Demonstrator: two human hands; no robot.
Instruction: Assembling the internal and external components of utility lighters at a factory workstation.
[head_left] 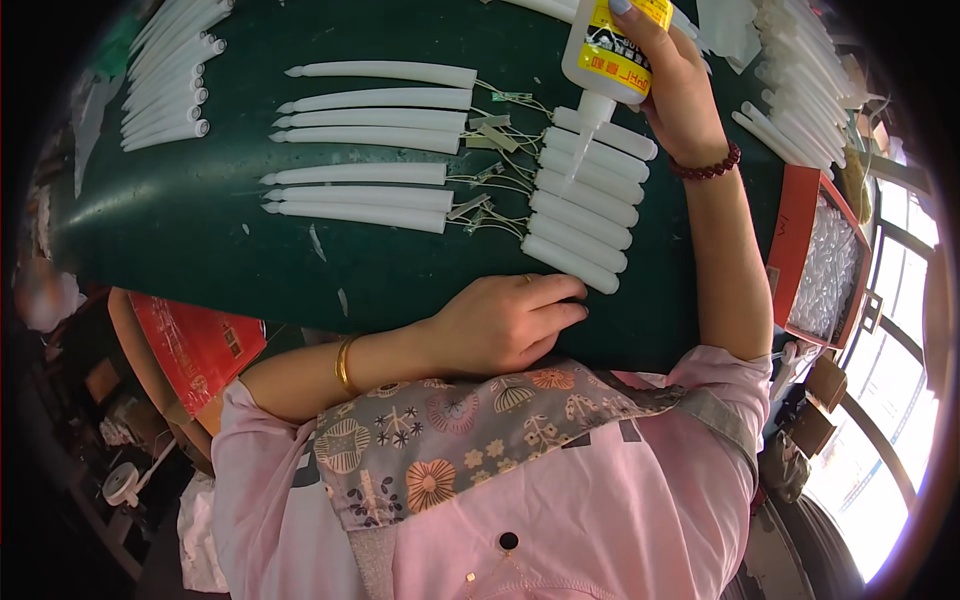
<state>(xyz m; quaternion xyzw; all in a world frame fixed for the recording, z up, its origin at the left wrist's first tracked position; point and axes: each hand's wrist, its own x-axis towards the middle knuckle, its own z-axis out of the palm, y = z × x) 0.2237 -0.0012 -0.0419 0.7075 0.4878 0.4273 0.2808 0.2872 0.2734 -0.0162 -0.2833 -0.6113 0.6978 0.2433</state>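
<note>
My right hand is closed around a white glue bottle with a yellow and black label, tipped nozzle-down. Its thin clear tip points at the middle of a row of short white tubes. Thin wires and small green circuit boards link those tubes to several long white tapered candle sticks lying to their left. My left hand rests at the near table edge with slightly bent, parted fingers. Its fingertips are close beside the nearest short tube; whether they touch it I cannot tell. Nothing shows in that hand.
A dark green table lies under the work. White tubes are piled at the far left and far right. A red box with clear plastic pieces stands at the right. A red-topped carton sits below the left edge.
</note>
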